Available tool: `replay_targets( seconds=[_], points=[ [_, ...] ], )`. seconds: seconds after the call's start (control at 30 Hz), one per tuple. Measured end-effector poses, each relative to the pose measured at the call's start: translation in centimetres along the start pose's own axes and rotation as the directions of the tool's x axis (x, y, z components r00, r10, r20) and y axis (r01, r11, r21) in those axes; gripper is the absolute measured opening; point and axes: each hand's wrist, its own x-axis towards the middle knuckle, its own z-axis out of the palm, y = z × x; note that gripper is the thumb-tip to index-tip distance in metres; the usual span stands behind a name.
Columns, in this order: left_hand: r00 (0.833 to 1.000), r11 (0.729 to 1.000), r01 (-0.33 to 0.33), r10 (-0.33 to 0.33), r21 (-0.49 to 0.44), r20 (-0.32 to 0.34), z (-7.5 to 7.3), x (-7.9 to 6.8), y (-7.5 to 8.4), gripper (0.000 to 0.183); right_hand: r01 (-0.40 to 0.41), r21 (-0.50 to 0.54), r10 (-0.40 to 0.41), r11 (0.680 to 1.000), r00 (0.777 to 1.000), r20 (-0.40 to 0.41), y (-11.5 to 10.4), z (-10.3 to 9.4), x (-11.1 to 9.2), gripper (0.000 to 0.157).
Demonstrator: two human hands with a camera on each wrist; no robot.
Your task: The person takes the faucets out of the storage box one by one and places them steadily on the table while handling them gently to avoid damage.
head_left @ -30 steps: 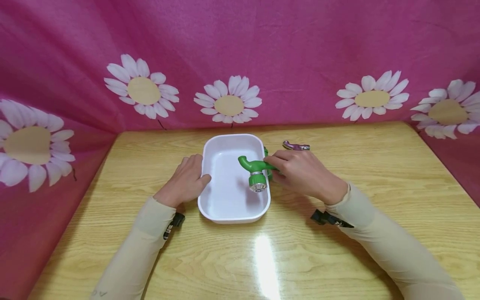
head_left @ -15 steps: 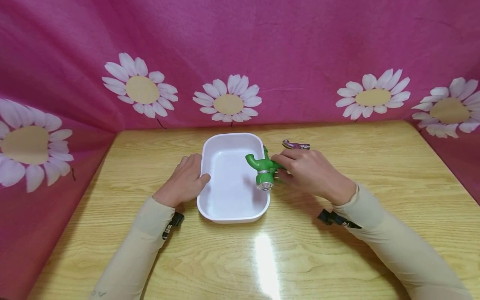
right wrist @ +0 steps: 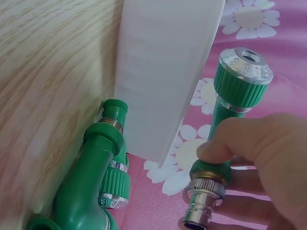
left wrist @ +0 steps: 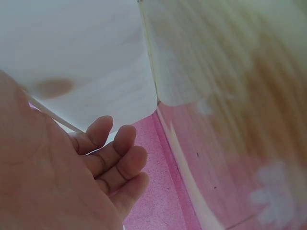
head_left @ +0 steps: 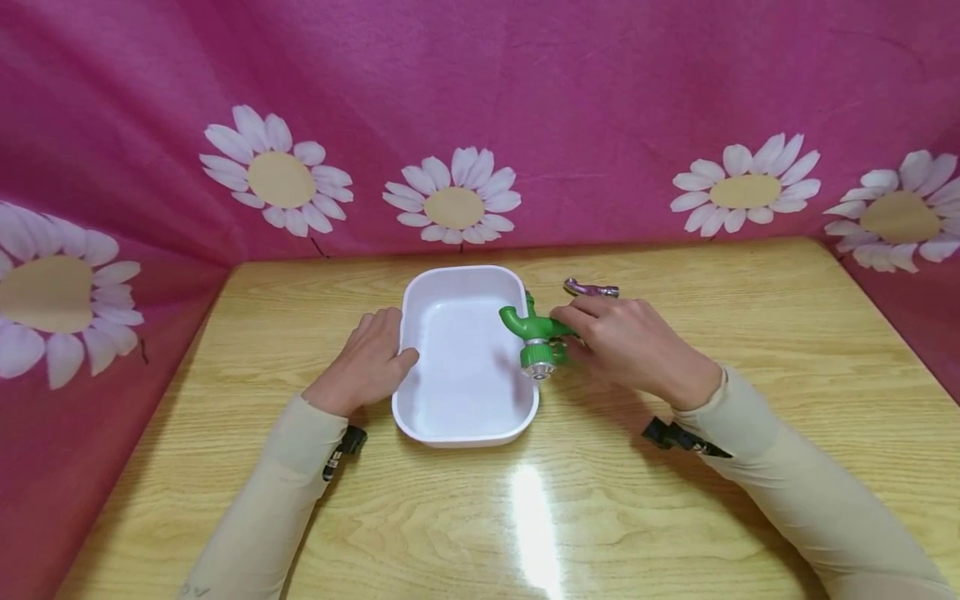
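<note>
A white plastic tub (head_left: 461, 358) stands on the wooden table. My left hand (head_left: 362, 360) grips its left wall, thumb over the rim and fingers outside. In the left wrist view, the fingertips (left wrist: 123, 139) curl near the tub's edge. My right hand (head_left: 626, 343) pinches a green tap (head_left: 534, 327) over the tub's right rim, its ribbed knob pointing down toward me. The right wrist view shows the thumb and fingers on the tap's body, near its threaded metal end (right wrist: 204, 201). Other green taps (right wrist: 84, 182) lie on the table against the tub's outer right side, mostly hidden in the head view.
A small purple-and-chrome tap (head_left: 591, 289) lies on the table beyond my right hand. A pink curtain (head_left: 585, 125) with white daisies hangs along the back and sides of the table (head_left: 787, 358).
My right hand has drawn the green tap to the right, from inside the tub's opening to over its right rim. My left hand stays on the tub's left wall.
</note>
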Motion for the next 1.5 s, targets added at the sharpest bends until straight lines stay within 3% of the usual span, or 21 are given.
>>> replay_targets(
  seconds=[0.73, 1.5],
  points=[
    [1.0, 1.0, 0.003, -0.003, -0.001, 0.005, 0.04, -0.05, -0.19, 0.045, -0.017, -0.004, 0.017, 1.0, 0.998, 0.055, 0.0, -0.16, 0.04, 0.027],
    [1.0, 1.0, 0.003, -0.003, -0.016, 0.015, -0.06, 0.04, -0.15, 0.047, -0.064, 0.0, 0.063, 0.998, 0.984, 0.167, -0.13, -0.22, 0.09, 0.031]
  ],
)
